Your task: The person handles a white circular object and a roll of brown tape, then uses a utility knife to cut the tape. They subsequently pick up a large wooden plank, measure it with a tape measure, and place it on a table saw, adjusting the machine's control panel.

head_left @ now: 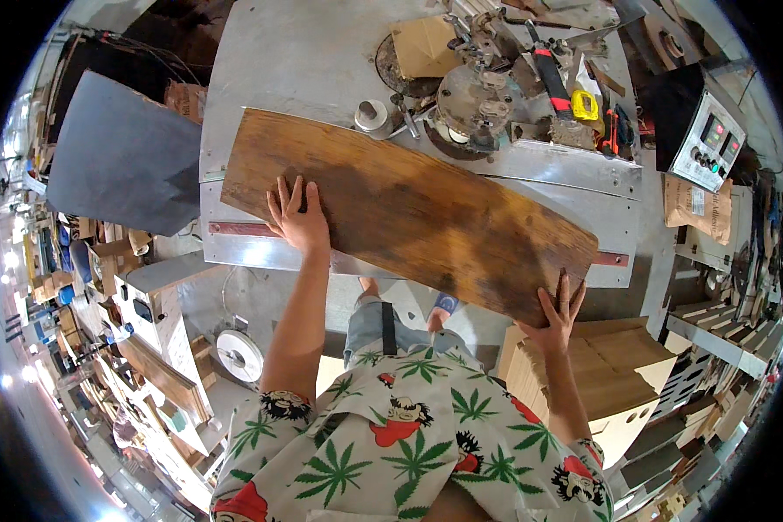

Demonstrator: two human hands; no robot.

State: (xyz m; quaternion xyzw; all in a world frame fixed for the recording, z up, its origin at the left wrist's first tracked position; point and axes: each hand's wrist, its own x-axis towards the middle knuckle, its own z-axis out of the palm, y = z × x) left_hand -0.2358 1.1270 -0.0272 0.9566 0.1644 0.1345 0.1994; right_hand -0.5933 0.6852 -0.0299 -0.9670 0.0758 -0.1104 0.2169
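A long brown wooden board (409,209) lies at a slant across the metal machine table, its left end farther from me and its right end nearer. My left hand (300,216) rests on the board's near edge toward the left, fingers stretched out and apart on its top face. At the right end, my right hand (552,322) touches the near corner with its fingers spread over the wood. Both palms hang partly past the board's edge, and whether a thumb curls under it is hidden.
Beyond the board stand a machine head with round metal parts (474,100) and a small metal cylinder (372,117). A yellow tape measure (585,104) and hand tools lie at far right, near a control box (712,143). Cardboard boxes (592,365) stand near right; a dark grey panel (122,157) is left.
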